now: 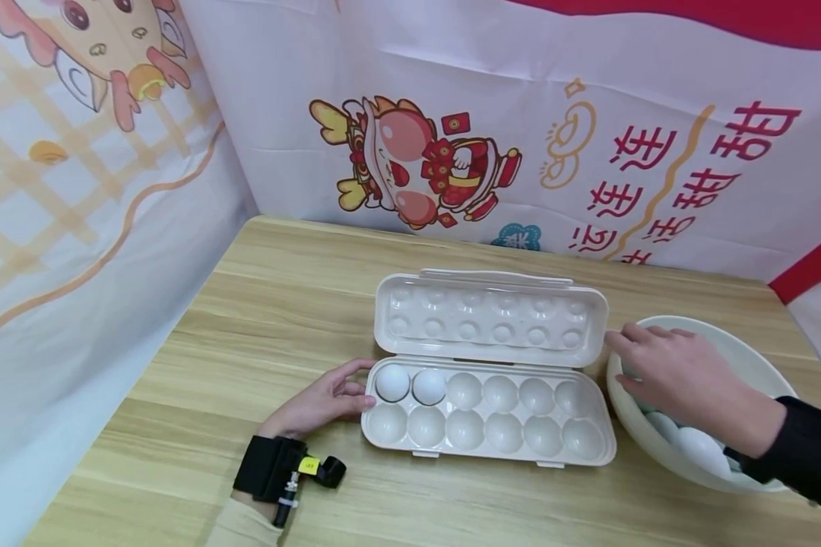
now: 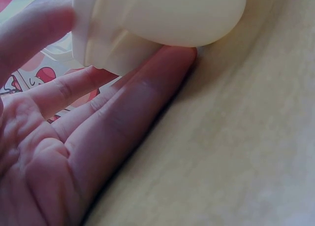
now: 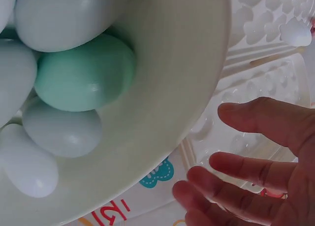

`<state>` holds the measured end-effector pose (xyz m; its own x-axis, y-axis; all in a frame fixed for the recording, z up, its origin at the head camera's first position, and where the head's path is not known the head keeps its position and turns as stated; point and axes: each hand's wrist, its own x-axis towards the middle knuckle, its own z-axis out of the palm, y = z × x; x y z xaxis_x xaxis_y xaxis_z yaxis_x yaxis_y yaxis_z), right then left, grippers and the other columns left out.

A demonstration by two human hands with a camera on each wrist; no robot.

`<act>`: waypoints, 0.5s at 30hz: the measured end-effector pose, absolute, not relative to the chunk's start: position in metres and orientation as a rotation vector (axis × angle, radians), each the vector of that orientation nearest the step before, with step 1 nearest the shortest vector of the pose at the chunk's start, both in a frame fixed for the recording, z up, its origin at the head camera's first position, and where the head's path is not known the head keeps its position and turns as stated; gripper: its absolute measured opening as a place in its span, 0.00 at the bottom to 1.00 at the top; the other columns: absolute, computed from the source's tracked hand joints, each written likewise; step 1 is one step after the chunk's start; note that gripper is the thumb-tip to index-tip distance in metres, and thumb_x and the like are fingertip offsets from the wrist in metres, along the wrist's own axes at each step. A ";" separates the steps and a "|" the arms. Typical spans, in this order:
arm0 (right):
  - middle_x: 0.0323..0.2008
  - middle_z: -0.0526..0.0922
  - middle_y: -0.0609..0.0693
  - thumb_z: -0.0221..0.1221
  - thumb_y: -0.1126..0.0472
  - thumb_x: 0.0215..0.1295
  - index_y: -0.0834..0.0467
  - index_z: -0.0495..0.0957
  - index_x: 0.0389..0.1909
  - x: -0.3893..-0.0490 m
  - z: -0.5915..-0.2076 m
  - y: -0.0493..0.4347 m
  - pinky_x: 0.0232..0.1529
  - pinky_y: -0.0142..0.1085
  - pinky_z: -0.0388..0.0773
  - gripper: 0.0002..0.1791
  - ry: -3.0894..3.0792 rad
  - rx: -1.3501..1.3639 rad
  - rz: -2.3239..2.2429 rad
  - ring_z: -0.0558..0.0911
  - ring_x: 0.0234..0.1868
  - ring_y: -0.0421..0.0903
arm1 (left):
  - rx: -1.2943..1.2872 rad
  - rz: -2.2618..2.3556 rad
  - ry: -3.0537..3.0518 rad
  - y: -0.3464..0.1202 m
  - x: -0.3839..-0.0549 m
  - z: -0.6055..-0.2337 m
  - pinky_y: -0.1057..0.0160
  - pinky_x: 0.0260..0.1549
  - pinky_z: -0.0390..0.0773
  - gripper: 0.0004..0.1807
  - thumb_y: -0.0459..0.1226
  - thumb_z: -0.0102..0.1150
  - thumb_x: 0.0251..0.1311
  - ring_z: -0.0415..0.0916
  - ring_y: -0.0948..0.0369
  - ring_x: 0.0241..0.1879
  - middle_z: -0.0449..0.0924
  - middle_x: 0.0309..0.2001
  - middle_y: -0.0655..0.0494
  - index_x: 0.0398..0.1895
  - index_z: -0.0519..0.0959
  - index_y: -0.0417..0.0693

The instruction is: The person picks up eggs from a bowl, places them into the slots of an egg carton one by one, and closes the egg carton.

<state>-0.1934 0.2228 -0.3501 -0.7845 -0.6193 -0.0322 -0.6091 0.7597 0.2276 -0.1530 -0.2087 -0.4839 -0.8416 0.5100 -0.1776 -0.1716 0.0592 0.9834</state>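
On the wooden desk (image 1: 260, 289), an egg box (image 1: 489, 450) lies with its lid (image 1: 492, 319) raised. Two white eggs (image 1: 411, 384) sit in its far row, at the left end. The left hand (image 1: 321, 403) touches that end, fingers fairly straight. The right hand (image 1: 687, 372), fingers spread and grip empty, is over the near-left rim of a bowl (image 1: 746, 349), hiding much of what lies inside along with the dark sleeve (image 1: 814, 448). The right wrist view shows a green egg (image 3: 86, 73) among pale ones, some cut off at the edge; from the head the green one is hard to make out. Only the left wrist view shows a fingertip (image 2: 179, 56) beneath a rounded cup (image 2: 192, 19).
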 end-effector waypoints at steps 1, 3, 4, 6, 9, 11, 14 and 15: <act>0.29 0.79 0.57 0.72 0.54 0.39 0.61 0.75 0.39 -0.194 -0.351 0.225 0.17 0.40 0.77 0.26 -2.905 1.003 -0.357 0.74 0.20 0.48 | 0.340 1.833 1.858 -0.209 -0.153 -0.484 0.61 0.42 0.80 0.32 0.33 0.56 0.60 0.77 0.53 0.43 0.77 0.45 0.33 0.65 0.55 0.39; 0.28 0.78 0.57 0.71 0.54 0.40 0.62 0.75 0.39 -0.195 -0.352 0.230 0.15 0.39 0.75 0.25 -2.905 0.984 -0.361 0.73 0.19 0.47 | 0.340 1.833 1.864 -0.209 -0.152 -0.484 0.61 0.42 0.80 0.32 0.33 0.55 0.60 0.77 0.53 0.43 0.76 0.46 0.32 0.65 0.55 0.38; 0.27 0.78 0.56 0.71 0.54 0.39 0.62 0.75 0.38 -0.196 -0.353 0.232 0.14 0.38 0.73 0.25 -2.909 0.974 -0.361 0.72 0.18 0.47 | 0.338 1.834 1.865 -0.209 -0.152 -0.484 0.61 0.42 0.80 0.32 0.32 0.55 0.60 0.77 0.53 0.43 0.76 0.46 0.31 0.65 0.55 0.38; 0.27 0.78 0.56 0.71 0.54 0.38 0.62 0.75 0.38 -0.196 -0.355 0.237 0.13 0.38 0.72 0.26 -2.925 0.960 -0.363 0.72 0.18 0.46 | 0.340 1.836 1.863 -0.209 -0.152 -0.484 0.61 0.42 0.80 0.32 0.32 0.55 0.60 0.77 0.53 0.43 0.76 0.46 0.31 0.65 0.55 0.38; 0.25 0.76 0.54 0.72 0.52 0.36 0.61 0.74 0.37 -0.198 -0.357 0.244 0.13 0.36 0.72 0.27 -2.963 0.950 -0.354 0.70 0.17 0.45 | 0.342 1.840 1.856 -0.209 -0.153 -0.485 0.61 0.41 0.80 0.32 0.32 0.55 0.60 0.78 0.54 0.42 0.77 0.45 0.32 0.65 0.55 0.38; 0.23 0.75 0.52 0.73 0.52 0.36 0.61 0.74 0.36 -0.199 -0.359 0.247 0.13 0.35 0.70 0.27 -2.989 0.940 -0.348 0.68 0.16 0.44 | 0.339 1.845 1.848 -0.209 -0.153 -0.485 0.62 0.41 0.80 0.32 0.32 0.56 0.60 0.78 0.55 0.41 0.77 0.44 0.34 0.65 0.55 0.38; 0.21 0.73 0.50 0.73 0.53 0.36 0.60 0.74 0.34 -0.200 -0.362 0.251 0.13 0.34 0.68 0.25 -3.039 0.914 -0.336 0.67 0.16 0.44 | 0.344 1.848 1.842 -0.209 -0.153 -0.486 0.62 0.41 0.80 0.32 0.32 0.56 0.59 0.78 0.55 0.41 0.78 0.44 0.36 0.65 0.55 0.38; 0.20 0.73 0.50 0.73 0.52 0.36 0.59 0.74 0.34 -0.201 -0.363 0.252 0.13 0.34 0.68 0.25 -3.054 0.907 -0.337 0.67 0.16 0.43 | 0.339 1.850 1.837 -0.209 -0.153 -0.486 0.62 0.41 0.80 0.32 0.32 0.56 0.59 0.78 0.55 0.41 0.78 0.44 0.36 0.65 0.55 0.39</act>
